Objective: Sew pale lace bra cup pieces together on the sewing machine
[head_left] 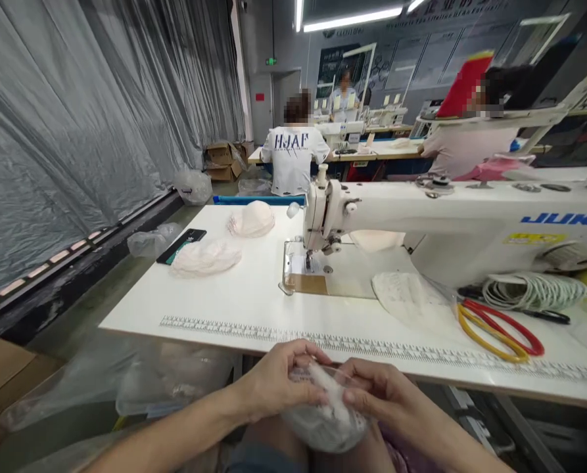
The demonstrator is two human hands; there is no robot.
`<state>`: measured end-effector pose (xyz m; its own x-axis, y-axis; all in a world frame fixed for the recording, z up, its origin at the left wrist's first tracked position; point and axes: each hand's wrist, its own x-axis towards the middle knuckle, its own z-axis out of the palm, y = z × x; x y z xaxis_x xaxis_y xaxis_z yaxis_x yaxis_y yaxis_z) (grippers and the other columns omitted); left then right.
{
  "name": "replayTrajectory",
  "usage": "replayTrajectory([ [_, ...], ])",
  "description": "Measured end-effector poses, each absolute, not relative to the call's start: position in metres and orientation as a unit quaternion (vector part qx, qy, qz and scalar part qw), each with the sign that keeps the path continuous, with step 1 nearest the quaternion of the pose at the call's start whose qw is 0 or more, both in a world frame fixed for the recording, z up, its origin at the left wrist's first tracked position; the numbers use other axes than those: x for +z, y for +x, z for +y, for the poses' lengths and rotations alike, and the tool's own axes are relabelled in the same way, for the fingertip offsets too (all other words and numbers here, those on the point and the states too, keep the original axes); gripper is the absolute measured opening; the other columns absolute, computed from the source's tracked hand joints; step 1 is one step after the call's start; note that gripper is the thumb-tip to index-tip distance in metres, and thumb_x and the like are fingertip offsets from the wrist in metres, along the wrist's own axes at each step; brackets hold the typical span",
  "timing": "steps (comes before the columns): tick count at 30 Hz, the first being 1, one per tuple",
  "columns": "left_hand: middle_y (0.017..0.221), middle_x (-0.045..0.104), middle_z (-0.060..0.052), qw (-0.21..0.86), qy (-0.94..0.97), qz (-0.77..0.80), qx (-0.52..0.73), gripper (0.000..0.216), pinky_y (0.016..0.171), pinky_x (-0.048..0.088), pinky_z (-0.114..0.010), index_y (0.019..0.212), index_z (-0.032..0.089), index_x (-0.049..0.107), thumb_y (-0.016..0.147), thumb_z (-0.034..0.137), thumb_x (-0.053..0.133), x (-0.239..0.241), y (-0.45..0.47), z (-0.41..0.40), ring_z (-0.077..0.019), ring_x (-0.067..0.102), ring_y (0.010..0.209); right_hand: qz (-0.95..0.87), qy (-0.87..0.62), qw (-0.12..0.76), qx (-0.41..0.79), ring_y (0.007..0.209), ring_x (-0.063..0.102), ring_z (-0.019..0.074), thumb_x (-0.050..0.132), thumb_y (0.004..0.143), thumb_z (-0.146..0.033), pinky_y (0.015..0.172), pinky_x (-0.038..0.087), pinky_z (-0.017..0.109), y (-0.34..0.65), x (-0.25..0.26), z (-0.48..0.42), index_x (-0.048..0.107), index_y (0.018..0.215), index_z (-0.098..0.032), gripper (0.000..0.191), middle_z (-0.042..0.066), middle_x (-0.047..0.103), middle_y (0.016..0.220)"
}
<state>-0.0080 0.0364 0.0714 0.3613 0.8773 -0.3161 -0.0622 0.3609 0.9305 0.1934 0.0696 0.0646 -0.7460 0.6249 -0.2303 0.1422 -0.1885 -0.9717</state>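
Both my hands meet in my lap, just below the front edge of the white sewing table [254, 309]. My left hand [278, 384] is closed, pinching a white lace bra cup piece [325, 417] at its top. My right hand [379, 394] is closed too, its fingers pinching the same piece from the right. The piece hangs rounded between them, partly hidden by my fingers. On the table ahead stands a white Juki sewing machine [451, 220], its needle area [315, 253] at the middle.
Two piles of pale bra cups [204, 257] [251, 220] and a dark phone [181, 245] lie at the table's left. Another lace piece [411, 299], red and yellow loops [500, 328] and coiled white cord [532, 292] lie at right. Clear plastic bags [165, 378] sit under the table. Other people work behind.
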Motion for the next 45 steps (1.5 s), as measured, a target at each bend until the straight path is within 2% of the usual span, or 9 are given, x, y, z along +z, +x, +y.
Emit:
replayTrajectory([
  [4,0.080,0.059,-0.001,0.663,0.501,0.453,0.322,0.047,0.066,0.042,-0.021,0.106,0.014,0.059,0.062,0.018,0.075,0.063,-0.007,0.028,-0.0113,0.055,0.073,-0.602,-0.355,0.168,0.695,0.066,0.050,0.0138,0.066,0.072,-0.052,0.061,0.039,0.025,0.193,0.064,0.058,0.059,0.085,-0.016,0.039,0.000,0.057,0.070],
  [10,0.099,0.062,-0.004,0.621,0.584,0.444,0.274,0.050,0.077,0.043,-0.025,0.116,0.017,0.057,0.068,0.015,0.069,0.056,-0.004,0.019,-0.0149,0.056,0.085,-0.601,-0.372,0.165,0.688,0.061,0.043,0.0103,0.066,0.074,-0.049,0.057,0.034,0.022,0.198,0.047,0.047,0.054,0.071,-0.016,0.034,-0.004,0.047,0.063],
  [16,0.103,0.057,-0.003,0.520,0.676,0.450,0.266,0.055,0.078,0.044,-0.026,0.119,0.023,0.056,0.067,0.013,0.069,0.050,-0.003,0.015,-0.0151,0.054,0.089,-0.576,-0.356,0.161,0.718,0.060,0.039,0.0093,0.063,0.077,-0.046,0.055,0.031,0.022,0.194,0.036,0.040,0.053,0.072,-0.016,0.032,-0.004,0.045,0.065],
  [21,0.099,0.061,-0.004,0.531,0.647,0.496,0.232,0.057,0.079,0.044,-0.027,0.120,0.020,0.056,0.066,0.026,0.074,0.046,-0.005,0.015,-0.0167,0.056,0.088,-0.584,-0.382,0.171,0.696,0.064,0.044,0.0116,0.062,0.077,-0.046,0.059,0.036,0.023,0.194,0.029,0.041,0.056,0.072,-0.016,0.031,-0.002,0.050,0.067],
  [24,0.089,0.064,-0.004,0.583,0.588,0.521,0.206,0.049,0.070,0.044,-0.025,0.110,0.015,0.062,0.067,0.037,0.072,0.041,-0.005,0.015,-0.0169,0.057,0.080,-0.574,-0.393,0.154,0.702,0.065,0.046,0.0122,0.062,0.077,-0.047,0.058,0.037,0.023,0.197,0.027,0.042,0.056,0.074,-0.017,0.030,-0.001,0.052,0.069],
  [27,0.077,0.062,-0.002,0.610,0.555,0.532,0.191,0.028,0.060,0.040,-0.022,0.090,0.013,0.066,0.071,0.034,0.066,0.037,-0.005,0.015,-0.0142,0.054,0.069,-0.587,-0.395,0.147,0.691,0.067,0.047,0.0127,0.061,0.078,-0.045,0.059,0.038,0.023,0.199,0.025,0.043,0.055,0.074,-0.017,0.029,-0.001,0.052,0.071],
  [30,0.072,0.059,0.000,0.613,0.553,0.527,0.201,0.017,0.058,0.037,-0.020,0.079,0.013,0.065,0.073,0.028,0.062,0.036,-0.004,0.014,-0.0120,0.051,0.066,-0.603,-0.379,0.139,0.688,0.070,0.046,0.0122,0.061,0.080,-0.043,0.060,0.037,0.022,0.199,0.023,0.044,0.055,0.077,-0.018,0.026,-0.001,0.051,0.074],
  [39,0.072,0.060,0.000,0.613,0.560,0.517,0.209,0.014,0.061,0.036,-0.020,0.080,0.012,0.067,0.068,0.020,0.065,0.035,-0.007,0.016,-0.0120,0.051,0.068,-0.586,-0.369,0.123,0.711,0.057,0.037,0.0088,0.062,0.078,-0.048,0.049,0.028,0.021,0.189,0.020,0.045,0.054,0.072,-0.017,0.032,-0.003,0.046,0.064],
  [45,0.065,0.056,0.001,0.645,0.520,0.513,0.224,0.021,0.055,0.033,-0.020,0.076,0.011,0.066,0.073,0.032,0.065,0.034,-0.006,0.017,-0.0095,0.045,0.060,-0.613,-0.387,0.121,0.678,0.055,0.035,0.0089,0.060,0.077,-0.052,0.049,0.028,0.021,0.188,0.019,0.046,0.054,0.071,-0.017,0.035,-0.004,0.043,0.062],
])
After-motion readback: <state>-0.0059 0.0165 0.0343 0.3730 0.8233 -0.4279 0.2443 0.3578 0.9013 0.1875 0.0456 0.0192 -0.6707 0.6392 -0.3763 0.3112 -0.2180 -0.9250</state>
